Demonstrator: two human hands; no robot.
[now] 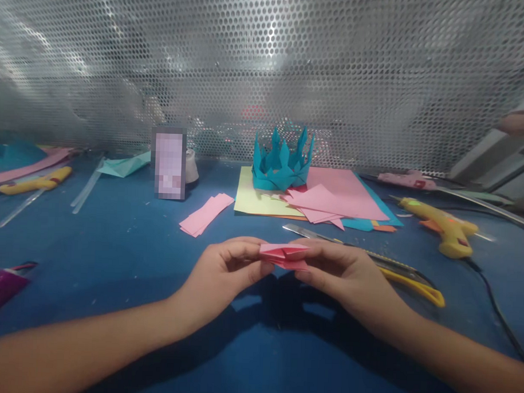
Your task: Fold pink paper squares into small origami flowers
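Between my two hands, above the blue table, is a small folded piece of pink paper (pixel 284 255) with several creased layers. My left hand (pixel 229 264) pinches its left end between thumb and fingers. The right end is pinched the same way by my right hand (pixel 339 268). Just beyond my right hand lies a yellow-handled utility knife (pixel 409 282), its blade pointing left and its middle partly hidden by the hand. A fanned stack of pink paper strips (pixel 207 214) rests beyond my left hand.
A blue paper crown (pixel 280 171) stands on coloured paper sheets (pixel 348 194). On the right is a yellow glue gun (pixel 444 223) with a black cord; another glue gun (pixel 37 181) lies at left. A blurred-out upright object (pixel 168 164) stands before a perforated metal panel (pixel 232 75).
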